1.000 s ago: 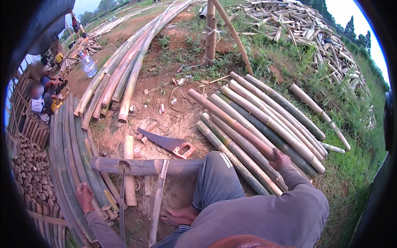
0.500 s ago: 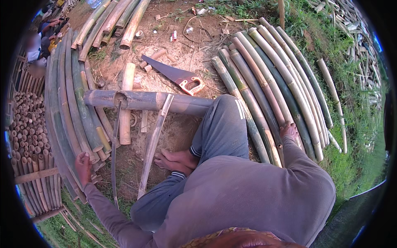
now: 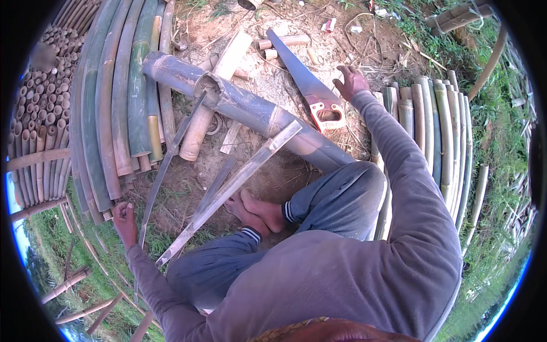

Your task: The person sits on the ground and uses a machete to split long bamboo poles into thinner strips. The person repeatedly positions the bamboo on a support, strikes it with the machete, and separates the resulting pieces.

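One saw (image 3: 306, 74) on the dirt (image 3: 265, 80), just left of the right hand (image 3: 352, 82), beyond the thick bamboo pole (image 3: 250, 117). Slants lengthwise, with the handle (image 3: 317, 108) nearer the knee (image 3: 364, 176) and the blade (image 3: 292, 54) running away to the upper left. Far closer to the right hand than to the left hand (image 3: 125, 219). Right fingers spread apart, partly bent, aimed at the blade, nothing visible in them; cannot tell about touching the ground. Left fingers loosely curled by the near ends of the green poles (image 3: 139, 114); cannot tell about any grip. Compared with half a second ago: right hand off the pale poles (image 3: 419, 108) and now beside the saw, left hand still by the green poles.
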